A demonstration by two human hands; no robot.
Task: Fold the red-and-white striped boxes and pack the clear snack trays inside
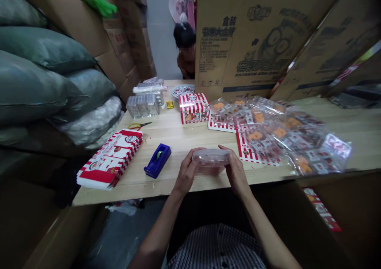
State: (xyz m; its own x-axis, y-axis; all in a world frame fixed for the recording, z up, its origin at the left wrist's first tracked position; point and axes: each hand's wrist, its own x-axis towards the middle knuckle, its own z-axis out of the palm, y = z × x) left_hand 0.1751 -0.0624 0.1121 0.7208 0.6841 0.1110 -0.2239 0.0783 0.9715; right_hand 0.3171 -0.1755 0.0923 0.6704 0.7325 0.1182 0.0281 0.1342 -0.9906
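On the wooden table sits a blue tape dispenser, flat red-and-white cartons just left of it, yellow-handled scissors behind it, clear orange-filled packets well right of it.

At your one o'clock, the cardboard carton reads "盒装" in black Chinese characters near its top, above printed lines too small for you to read. The red-and-white box at twelve o'clock bears a logo, its lettering also illegible.
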